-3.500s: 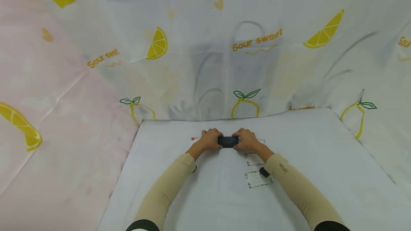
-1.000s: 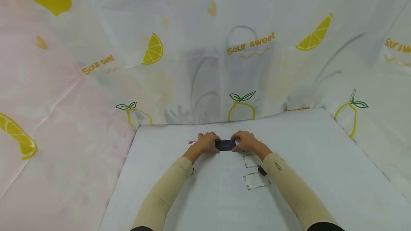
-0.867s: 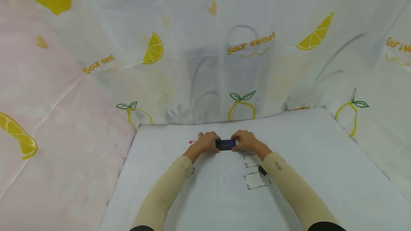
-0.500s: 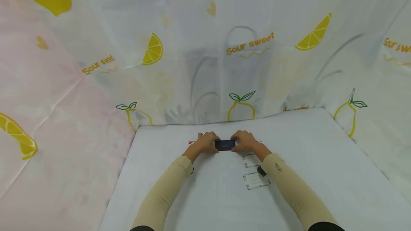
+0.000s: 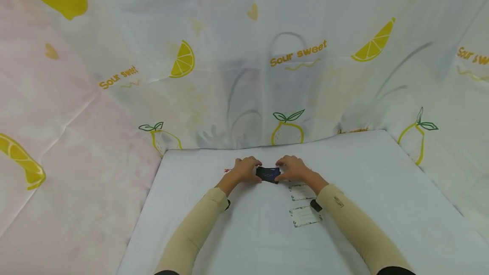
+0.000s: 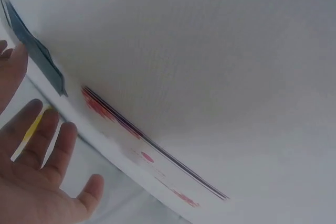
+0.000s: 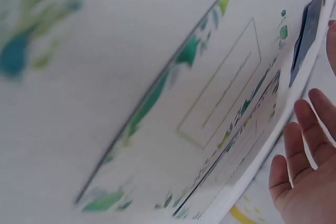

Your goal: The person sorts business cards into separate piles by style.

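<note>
At the far middle of the table, a small stack of dark blue cards (image 5: 268, 175) lies between both hands in the head view, its edges uneven and skewed. My left hand (image 5: 244, 171) holds its left end, thumb at the near corner and fingers at the far one. Mirroring this, my right hand (image 5: 293, 169) grips the right end. The left wrist view shows the layered cards (image 6: 38, 53) low over the white surface, a fingertip overlapping them, the other fingers spread. In the right wrist view the cards (image 7: 307, 38) appear beside the fingers, partly cut off.
White cards with green leafy borders lie right of centre, the nearest card (image 5: 305, 216) below the right wrist. A red-patterned card (image 5: 228, 171) shows beside the left hand. The white table (image 5: 214, 241) ends at a lemon-printed cloth (image 5: 229, 84) behind it.
The dark cards went from a neat, straight rectangle to a skewed stack with its right side dipping nearer. Both hands stay at its ends; the right forearm shifted slightly.
</note>
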Available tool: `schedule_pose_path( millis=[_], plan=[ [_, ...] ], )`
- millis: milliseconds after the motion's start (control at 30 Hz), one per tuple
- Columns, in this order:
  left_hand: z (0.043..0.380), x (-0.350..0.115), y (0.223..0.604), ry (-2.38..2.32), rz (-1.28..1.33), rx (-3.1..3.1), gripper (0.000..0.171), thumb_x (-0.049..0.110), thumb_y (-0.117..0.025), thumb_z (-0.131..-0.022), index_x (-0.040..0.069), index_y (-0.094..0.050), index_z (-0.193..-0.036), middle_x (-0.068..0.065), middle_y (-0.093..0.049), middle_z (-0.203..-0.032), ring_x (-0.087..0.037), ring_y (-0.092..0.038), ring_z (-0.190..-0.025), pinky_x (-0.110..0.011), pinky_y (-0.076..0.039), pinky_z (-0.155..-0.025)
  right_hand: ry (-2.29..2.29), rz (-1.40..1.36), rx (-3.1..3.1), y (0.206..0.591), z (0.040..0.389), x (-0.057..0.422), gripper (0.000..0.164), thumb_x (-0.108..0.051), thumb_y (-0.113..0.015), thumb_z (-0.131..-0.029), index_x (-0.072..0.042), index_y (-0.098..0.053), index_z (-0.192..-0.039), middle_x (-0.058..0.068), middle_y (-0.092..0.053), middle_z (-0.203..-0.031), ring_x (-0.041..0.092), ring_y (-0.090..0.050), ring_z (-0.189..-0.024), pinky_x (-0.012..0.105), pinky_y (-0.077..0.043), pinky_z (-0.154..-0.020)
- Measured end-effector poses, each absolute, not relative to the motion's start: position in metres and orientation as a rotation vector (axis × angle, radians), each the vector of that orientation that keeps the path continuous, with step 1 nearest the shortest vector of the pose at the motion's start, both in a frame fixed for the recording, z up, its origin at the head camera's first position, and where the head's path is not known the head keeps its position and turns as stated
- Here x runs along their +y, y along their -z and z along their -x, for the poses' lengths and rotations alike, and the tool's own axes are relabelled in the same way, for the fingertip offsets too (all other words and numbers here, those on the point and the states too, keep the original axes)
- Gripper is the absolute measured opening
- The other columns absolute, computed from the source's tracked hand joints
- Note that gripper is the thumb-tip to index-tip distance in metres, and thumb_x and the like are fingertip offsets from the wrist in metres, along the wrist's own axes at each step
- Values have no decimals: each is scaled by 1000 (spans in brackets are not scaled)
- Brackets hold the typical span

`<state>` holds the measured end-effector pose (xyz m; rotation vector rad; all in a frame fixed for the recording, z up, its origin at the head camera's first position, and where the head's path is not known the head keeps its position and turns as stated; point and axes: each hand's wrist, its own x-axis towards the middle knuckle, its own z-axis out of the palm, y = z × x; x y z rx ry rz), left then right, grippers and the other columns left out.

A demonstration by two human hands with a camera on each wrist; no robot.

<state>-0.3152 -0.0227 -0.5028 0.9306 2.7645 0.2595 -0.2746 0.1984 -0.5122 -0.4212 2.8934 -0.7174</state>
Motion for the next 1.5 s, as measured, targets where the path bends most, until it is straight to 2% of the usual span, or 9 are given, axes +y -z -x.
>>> schedule_pose_path(
  millis=[233, 367, 500, 600, 800, 1033, 1267, 1500],
  plan=[
    [315, -21, 498, -241, -981, 2774, 63, 41, -75, -73, 20, -53, -129, -1, -53, -130, -20, -49, -120, -49, -34, -95, 813, 391, 2931, 509, 269, 215, 56, -40, -75, -73, -13, -60, -119, 6, -59, -116, 26, -54, -107, 47, -39, -92],
    [320, -18, 499, -234, -1021, 2759, 68, 40, -76, -72, 18, -51, -131, -3, -49, -135, -22, -45, -124, -51, -33, -96, 750, 436, 2970, 510, 267, 207, 60, -44, -75, -71, -10, -60, -118, 9, -61, -110, 27, -56, -101, 50, -40, -87],
    [321, -16, 508, -209, -1021, 2710, 69, 42, -77, -70, 18, -52, -130, -4, -52, -131, -23, -47, -121, -51, -33, -94, 655, 457, 2935, 518, 267, 195, 71, -50, -77, -66, -11, -57, -122, 8, -59, -115, 28, -54, -107, 50, -40, -89],
    [322, -18, 511, -181, -992, 2692, 66, 42, -78, -69, 19, -55, -128, -4, -54, -128, -22, -48, -118, -49, -34, -93, 650, 429, 2910, 524, 270, 189, 75, -46, -80, -64, -13, -54, -126, 6, -56, -122, 27, -51, -114, 49, -38, -94],
    [321, -20, 511, -204, -962, 2698, 62, 41, -78, -70, 17, -58, -124, -4, -55, -126, -23, -49, -116, -48, -34, -91, 762, 391, 2870, 530, 276, 191, 71, -37, -81, -67, -13, -52, -128, 5, -57, -122, 25, -52, -114, 48, -36, -97],
    [327, -23, 514, -196, -973, 2721, 61, 41, -76, -72, 21, -55, -126, -2, -53, -127, -21, -48, -117, -48, -33, -91, 766, 453, 2873, 529, 282, 189, 73, -46, -79, -65, -15, -54, -126, 3, -58, -115, 21, -53, -105, 45, -40, -91],
    [327, -24, 516, -191, -976, 2739, 54, 44, -75, -71, 21, -61, -119, -2, -56, -119, -21, -49, -111, -47, -34, -90, 744, 423, 2904, 525, 280, 188, 63, -37, -77, -71, -12, -54, -125, 6, -59, -120, 27, -52, -114, 54, -33, -96],
    [326, -25, 515, -223, -960, 2720, 54, 42, -75, -72, 20, -60, -119, -1, -56, -122, -20, -50, -113, -46, -32, -91, 738, 400, 2914, 529, 284, 189, 52, -39, -77, -70, -13, -63, -113, 2, -64, -109, 22, -55, -105, 51, -35, -94]
  ],
)
